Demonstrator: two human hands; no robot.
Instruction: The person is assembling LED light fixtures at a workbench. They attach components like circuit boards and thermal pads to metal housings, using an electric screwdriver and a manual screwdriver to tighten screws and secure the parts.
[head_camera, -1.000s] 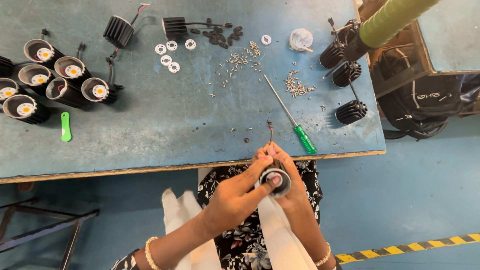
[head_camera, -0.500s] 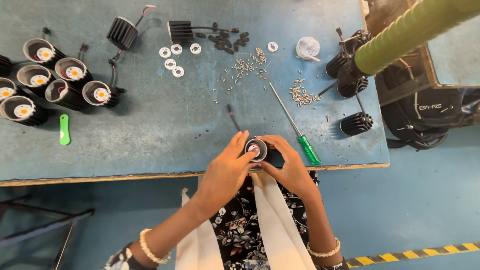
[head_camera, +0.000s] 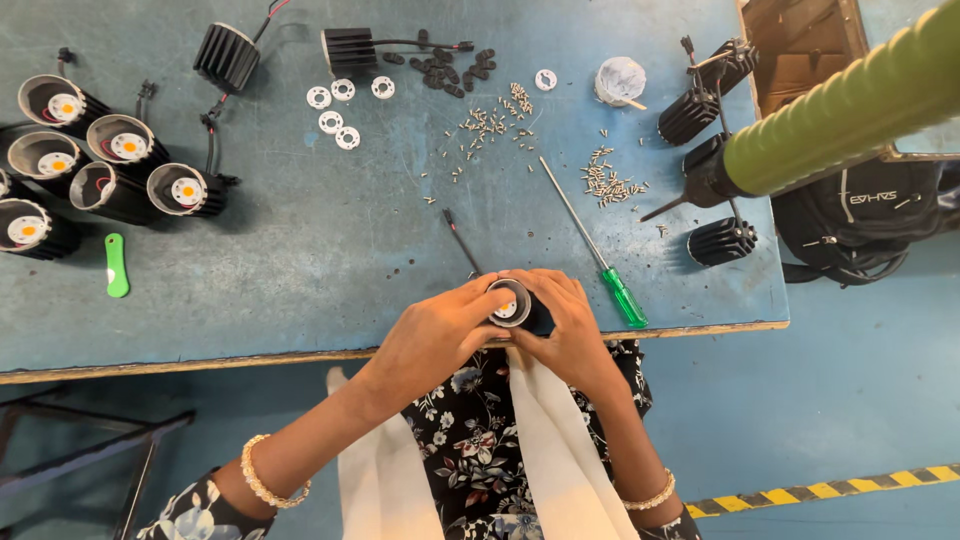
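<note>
Both hands grip the round lamp housing at the table edge, left hand and right hand flanking it, open mouth facing up.

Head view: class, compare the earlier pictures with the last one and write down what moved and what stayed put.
Both hands, left hand and right hand, carried the small lamp from over the lap up to the table edge, still gripping it. The green screwdriver, loose screws, white rings and finished lamps stayed where they lay.
</note>
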